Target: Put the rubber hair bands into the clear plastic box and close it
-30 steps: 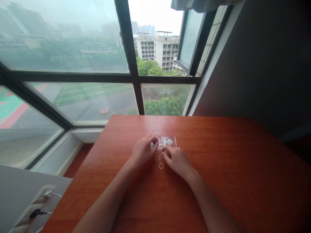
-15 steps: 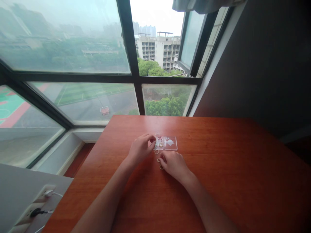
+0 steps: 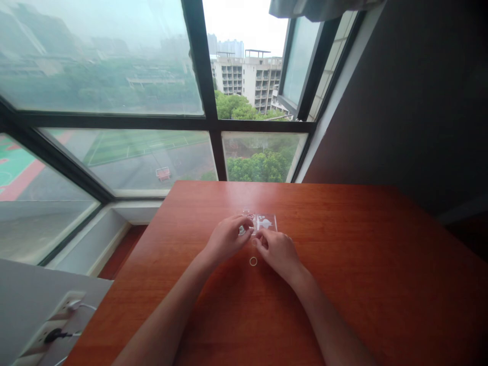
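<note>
A small clear plastic case (image 3: 272, 219) lies opened flat, its right half bearing a white print and its left half holding small, partly hidden things. My left hand (image 3: 229, 235) reaches over the left half, thumb and fingers curled together; what they hold, if anything, is hidden. Just right of it, my right hand (image 3: 279, 250) pinches near the case's front edge, with a faint pale ring (image 3: 254, 242) at its fingertips. Another thin pale ring (image 3: 253, 261) lies flat on the table below the hands.
The reddish-brown wooden table (image 3: 362, 264) reaches to the window frame (image 3: 171, 123) at the back. A dark wall (image 3: 412, 101) rises on the right. Plugs with white and black cords sit in a wall socket (image 3: 57, 325) at lower left.
My right hand has moved up toward the case with a ring at its fingertips. My left hand has shifted right over the case. Only one ring now shows lying below the hands.
</note>
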{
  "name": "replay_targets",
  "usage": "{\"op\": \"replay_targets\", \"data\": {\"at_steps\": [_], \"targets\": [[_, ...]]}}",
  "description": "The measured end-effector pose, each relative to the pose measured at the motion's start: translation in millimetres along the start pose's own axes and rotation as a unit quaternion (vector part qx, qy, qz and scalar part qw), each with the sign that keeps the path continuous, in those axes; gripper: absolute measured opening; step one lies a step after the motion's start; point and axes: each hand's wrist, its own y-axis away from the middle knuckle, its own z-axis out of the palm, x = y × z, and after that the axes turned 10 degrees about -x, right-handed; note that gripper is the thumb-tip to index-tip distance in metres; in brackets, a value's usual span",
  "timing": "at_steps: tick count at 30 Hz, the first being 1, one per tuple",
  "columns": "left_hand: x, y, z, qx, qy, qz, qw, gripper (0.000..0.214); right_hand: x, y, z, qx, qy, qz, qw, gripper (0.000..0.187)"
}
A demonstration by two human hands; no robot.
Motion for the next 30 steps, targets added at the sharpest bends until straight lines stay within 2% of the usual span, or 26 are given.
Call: {"op": "replay_targets", "data": {"at_steps": [5,9,12,17,22,30], "targets": [[3,1,5.0,-0.026,0.011,0.008,1.000,0.013,3,0,1,0.073,-0.031,-0.012,0.997,0.013],[2,0,6.8,-0.030,0.010,0.009,0.999,0.012,4,-1,2,0.082,-0.039,-0.012,0.996,0.012],[-1,-1,7.2,-0.009,-0.007,-0.003,1.000,0.010,4,0,-3,0.054,-0.045,-0.015,0.997,0.015],[-7,-1,7.3,0.042,-0.074,-0.049,0.995,0.009,7,4,-12,-0.046,-0.054,-0.060,0.996,0.011],[-10,-1,8.4,0.033,-0.086,-0.054,0.994,0.007,7,8,-12,-0.100,-0.076,-0.096,0.987,0.010],[-12,1,5.9,0.023,-0.085,-0.058,0.994,0.008,6,8,-8,-0.130,-0.061,-0.106,0.984,0.006]]}}
